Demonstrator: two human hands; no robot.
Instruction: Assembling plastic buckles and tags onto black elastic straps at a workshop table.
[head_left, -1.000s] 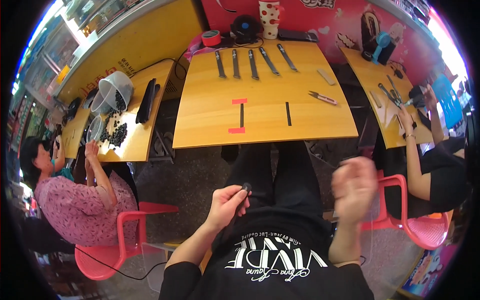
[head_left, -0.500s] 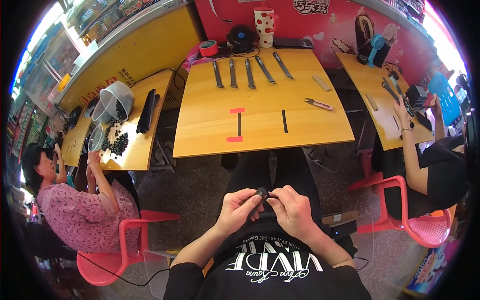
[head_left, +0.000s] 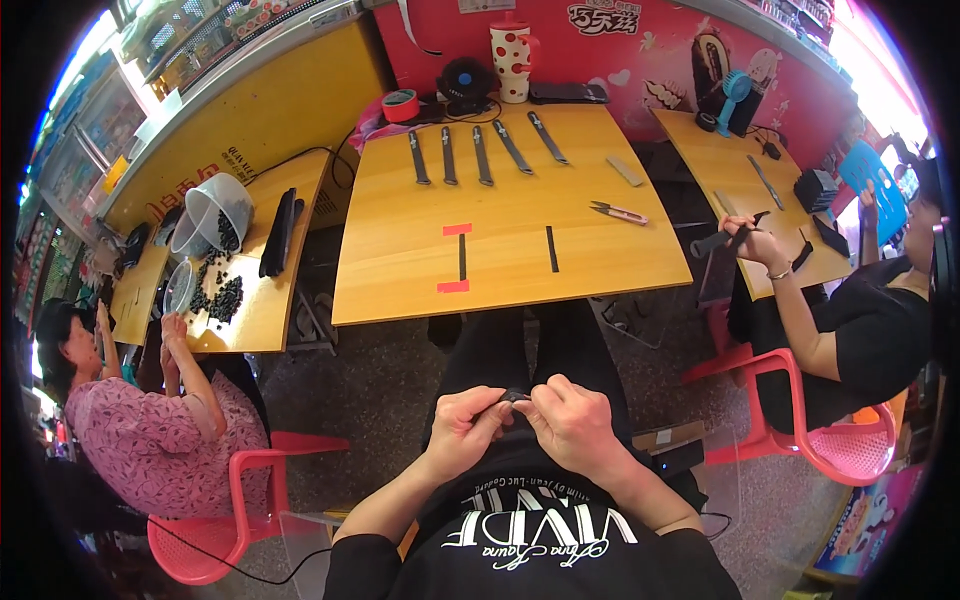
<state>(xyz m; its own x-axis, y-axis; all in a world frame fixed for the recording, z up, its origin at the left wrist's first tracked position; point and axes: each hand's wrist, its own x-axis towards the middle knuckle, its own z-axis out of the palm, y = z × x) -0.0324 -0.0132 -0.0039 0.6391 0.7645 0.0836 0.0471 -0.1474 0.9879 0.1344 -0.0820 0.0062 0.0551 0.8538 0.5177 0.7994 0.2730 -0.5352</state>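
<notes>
Over my lap, in front of the table's near edge, my left hand (head_left: pixel 466 430) pinches a small black piece (head_left: pixel 514 395) between thumb and fingers. My right hand (head_left: pixel 572 420) meets it from the other side, its fingertips closed on the same piece. Most of the piece is covered by my fingers, and its exact kind is too small to tell. Beyond my hands lies the wooden table (head_left: pixel 400 290). On its near part are a short dark strip (head_left: pixel 462 258) with red tape (head_left: pixel 455 287) at both ends and another dark strip (head_left: pixel 552 249).
Several dark flat straps (head_left: pixel 480 155) lie along the table's far side. Thread snips (head_left: pixel 620 213) and a beige strip (head_left: pixel 625 171) are at the right. Behind stand a fan (head_left: pixel 466 85), a dotted tumbler (head_left: pixel 511 60) and red tape roll (head_left: pixel 400 103). People sit at both sides; black pieces (head_left: pixel 222 300) spill leftward.
My hands have drawn closer together around the small black piece, which now shows less. The view has shifted slightly. The person on the right has moved a hand nearer with a dark strap.
</notes>
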